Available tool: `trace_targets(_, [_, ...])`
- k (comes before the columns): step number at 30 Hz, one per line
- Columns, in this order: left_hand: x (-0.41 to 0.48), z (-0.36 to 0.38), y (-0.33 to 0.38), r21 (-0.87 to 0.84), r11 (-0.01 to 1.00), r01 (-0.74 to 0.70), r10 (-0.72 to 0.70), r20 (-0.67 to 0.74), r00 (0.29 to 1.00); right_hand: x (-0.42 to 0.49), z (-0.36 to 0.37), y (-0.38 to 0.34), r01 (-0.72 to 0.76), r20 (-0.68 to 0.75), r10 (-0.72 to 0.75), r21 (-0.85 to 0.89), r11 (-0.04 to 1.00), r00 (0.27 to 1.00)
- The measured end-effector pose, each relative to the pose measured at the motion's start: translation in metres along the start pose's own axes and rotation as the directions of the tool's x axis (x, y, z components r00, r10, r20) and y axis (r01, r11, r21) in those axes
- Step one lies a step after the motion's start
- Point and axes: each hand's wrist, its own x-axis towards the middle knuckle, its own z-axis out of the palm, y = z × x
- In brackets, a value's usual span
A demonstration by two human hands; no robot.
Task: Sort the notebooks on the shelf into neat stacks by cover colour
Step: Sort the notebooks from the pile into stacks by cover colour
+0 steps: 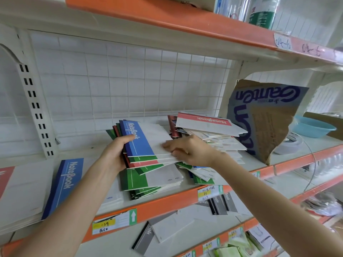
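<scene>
Held bundle (143,143): a handful of notebooks with blue, green and red bands, the blue "NoteBook" cover on top, edges fanned unevenly. It is lifted just above the middle shelf (167,202), directly over the green stack (148,180).

Left hand (115,154): clamped on the bundle's banded left edge, thumb across the blue cover, fingers underneath.

Right hand (187,151): closed on the bundle's opposite side, fingers curled over the white cover and down the page edges (thumb hidden from where I stand).

Green stack: lies flat near the shelf's front lip, a little skewed, lower copies sticking out at the front.

Blue stack (63,186): left of the green one, flat, a single blue-banded cover showing on top.

Red cover (4,179): at the far left edge, only partly in view.

Loose pile (213,143): right of the bundle, mixed colours, copies slid at many angles, a red-banded notebook (204,122) tilted on top.

Torn cardboard (263,119): printed in blue, leaning upright just right of the pile.

Blue basin (313,127): further right on the same shelf.

Price labels (115,221): stuck on the orange front strip.

Grey notebooks (220,203): scattered on the shelf below.
</scene>
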Motion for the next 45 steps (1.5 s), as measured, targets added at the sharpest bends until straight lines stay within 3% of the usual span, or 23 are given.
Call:
trace_targets(3, [0.000, -0.002, -0.003, 0.016, 1.000, 0.003, -0.003, -0.033, 0.999, 0.006, -0.001, -0.001, -0.160, -0.064, 0.164, 0.065, 0.985, 0.984])
trace_targets(7, [-0.001, -0.011, -0.006, 0.005, 1.000, 0.001, 0.000, -0.078, 0.997, 0.022, 0.005, -0.004, -0.421, -0.165, 0.430, 0.083, 0.903, 0.888])
trace_targets(12, [-0.005, -0.030, -0.008, -0.002, 1.000, -0.007, 0.007, -0.132, 0.991, 0.040, 0.034, -0.011, -0.640, 0.068, 0.640, 0.189, 0.745, 0.765])
trace_targets(14, [-0.007, -0.039, -0.010, 0.005, 1.000, -0.003, 0.004, -0.157, 0.988, 0.046, 0.046, -0.018, -0.689, 0.161, 0.682, 0.335, 0.643, 0.714])
trace_targets(17, [-0.011, -0.053, -0.013, 0.011, 1.000, -0.013, 0.015, -0.196, 0.980, 0.056, 0.060, -0.030, -0.689, 0.213, 0.691, 0.484, 0.540, 0.691])
trace_targets(23, [-0.022, -0.075, -0.022, -0.036, 0.992, -0.124, 0.106, -0.331, 0.938, 0.075, 0.084, -0.056, -0.646, 0.185, 0.660, 0.505, 0.572, 0.728])
trace_targets(27, [-0.031, -0.098, -0.018, -0.073, 0.989, -0.125, 0.087, -0.384, 0.919, 0.091, 0.098, -0.071, -0.628, 0.149, 0.664, 0.523, 0.576, 0.733])
trace_targets(34, [-0.061, -0.141, -0.009, -0.110, 0.988, -0.103, 0.049, -0.416, 0.908, 0.110, 0.123, -0.101, -0.631, 0.187, 0.695, 0.623, 0.463, 0.695])
trace_targets(40, [-0.100, -0.193, 0.001, -0.134, 0.983, -0.125, 0.061, -0.403, 0.913, 0.108, 0.113, -0.112, -0.690, 0.121, 0.738, 0.478, 0.543, 0.664])
trace_targets(45, [-0.125, -0.229, 0.016, -0.101, 0.986, -0.131, 0.074, -0.438, 0.896, 0.111, 0.123, -0.124, -0.795, 0.083, 0.810, 0.271, 0.542, 0.580])
